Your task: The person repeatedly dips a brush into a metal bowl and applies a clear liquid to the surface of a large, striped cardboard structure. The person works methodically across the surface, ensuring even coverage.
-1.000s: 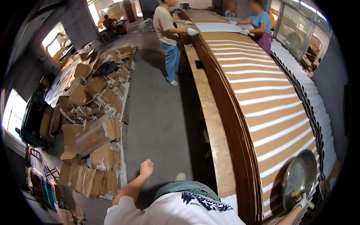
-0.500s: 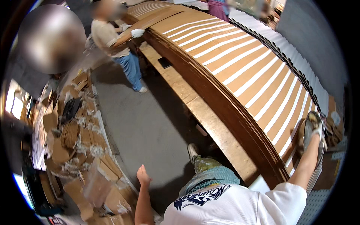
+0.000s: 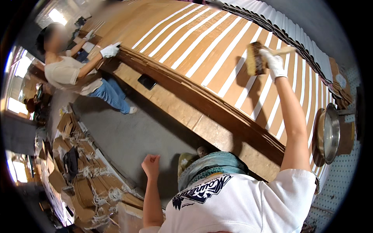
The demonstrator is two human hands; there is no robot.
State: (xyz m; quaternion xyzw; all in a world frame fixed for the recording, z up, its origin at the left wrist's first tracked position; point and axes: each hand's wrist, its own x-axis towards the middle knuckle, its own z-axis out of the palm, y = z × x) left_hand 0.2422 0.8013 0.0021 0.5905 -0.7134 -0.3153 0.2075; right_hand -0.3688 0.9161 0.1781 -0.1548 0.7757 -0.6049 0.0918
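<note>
Right hand: While it hangs far out over the striped sheets, gloved, its fingers are clamped around the handle of a wide brush.
Brush: just left of the right hand – the bristle head's long side runs roughly up and down the view, slantwise to the white stripes, and the handle points right. It looks lifted, its shadow falling left and below, though blur leaves contact uncertain.
Left hand: bare, fingers curled together, nothing visible in it; it hangs over the floor, well apart from the brush, so the right is clearly nearer.
Sheet edges: the near long edge slants from upper left to lower right, between the wearer's body and the brush; the far edge lies by the pale corrugated panels.
Room around the bristles: sheets spread on both sides – leftward to the co-worker at the near edge, rightward to a round metal basin at the stack's right end.
Wooden surface: below the stack, this surface juts toward the wearer, with a flat black object on it.
Floor at left: a heap of cardboard pieces with white string.
</note>
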